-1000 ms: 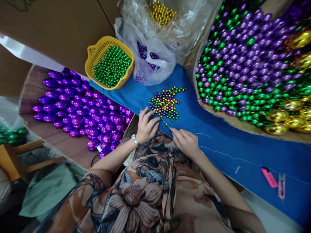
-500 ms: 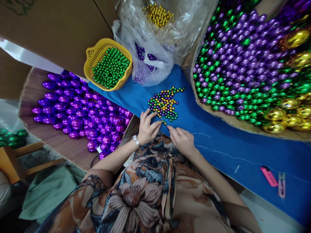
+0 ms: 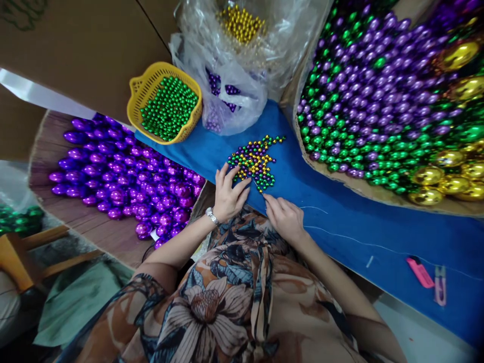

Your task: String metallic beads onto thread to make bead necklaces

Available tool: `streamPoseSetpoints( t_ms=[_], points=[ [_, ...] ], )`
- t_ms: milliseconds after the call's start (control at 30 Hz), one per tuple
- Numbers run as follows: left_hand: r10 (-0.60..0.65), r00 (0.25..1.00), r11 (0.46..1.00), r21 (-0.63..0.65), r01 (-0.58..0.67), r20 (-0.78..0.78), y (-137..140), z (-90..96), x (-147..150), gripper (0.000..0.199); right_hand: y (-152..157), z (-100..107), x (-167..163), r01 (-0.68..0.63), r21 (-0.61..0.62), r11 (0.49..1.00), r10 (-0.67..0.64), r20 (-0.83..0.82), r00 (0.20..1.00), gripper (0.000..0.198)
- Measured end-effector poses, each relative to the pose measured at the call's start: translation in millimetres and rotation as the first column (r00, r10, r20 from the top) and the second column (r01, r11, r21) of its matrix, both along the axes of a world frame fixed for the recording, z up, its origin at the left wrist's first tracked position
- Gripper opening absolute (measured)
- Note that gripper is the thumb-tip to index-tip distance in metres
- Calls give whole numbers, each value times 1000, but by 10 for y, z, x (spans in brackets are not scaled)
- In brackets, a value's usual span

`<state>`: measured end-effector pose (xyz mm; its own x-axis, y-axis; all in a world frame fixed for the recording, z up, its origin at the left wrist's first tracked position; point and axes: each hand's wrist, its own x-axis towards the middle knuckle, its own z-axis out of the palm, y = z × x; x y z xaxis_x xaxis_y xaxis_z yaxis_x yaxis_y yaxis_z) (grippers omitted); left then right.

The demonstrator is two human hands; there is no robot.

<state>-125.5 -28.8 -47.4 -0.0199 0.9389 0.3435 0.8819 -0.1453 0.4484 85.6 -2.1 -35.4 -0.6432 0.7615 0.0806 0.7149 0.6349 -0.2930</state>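
Note:
My right hand point(image 3: 284, 218) is closed in a pinch on a thin needle point(image 3: 257, 184) that carries a gold bead near the fingertips. A white thread point(image 3: 355, 239) runs from that hand to the right over the blue cloth. My left hand point(image 3: 230, 196), with a watch on its wrist, has its fingers apart at the near left edge of a beadwork piece point(image 3: 254, 160) of small green, gold and purple beads. Its fingertips touch or hover over the beads; which one I cannot tell. The piece lies flat on the blue cloth point(image 3: 340, 262).
A yellow basket point(image 3: 133, 108) holds green beads. Beside it are clear plastic bags point(image 3: 245, 98) with purple and gold beads. Boxes of shiny baubles stand left point(image 3: 41, 151) and right point(image 3: 363, 194). A pink marker point(image 3: 420, 272) and thread snips point(image 3: 439, 286) lie at right.
My left hand's thumb and fingers have shifted slightly over the beadwork's edge. My right hand has moved slightly right and down, still pinching the needle. The whole view has shifted a little.

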Motion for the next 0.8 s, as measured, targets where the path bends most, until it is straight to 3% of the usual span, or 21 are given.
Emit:
streamPoseSetpoints(
  t_ms=[367, 600, 800],
  points=[
    [4, 998, 999, -48, -1, 65, -44, -4, -25, 25, 49, 19, -23, -38, 35, 999, 39, -27, 999, 31],
    [4, 997, 1000, 3, -5, 81, -49, -6, -37, 23, 41, 42, -7, -48, 58, 997, 50, -42, 998, 29],
    [24, 998, 998, -59, -21, 61, -38, -14, -17, 26, 56, 52, -12, -51, 100, 994, 57, -64, 996, 26]
  ],
)
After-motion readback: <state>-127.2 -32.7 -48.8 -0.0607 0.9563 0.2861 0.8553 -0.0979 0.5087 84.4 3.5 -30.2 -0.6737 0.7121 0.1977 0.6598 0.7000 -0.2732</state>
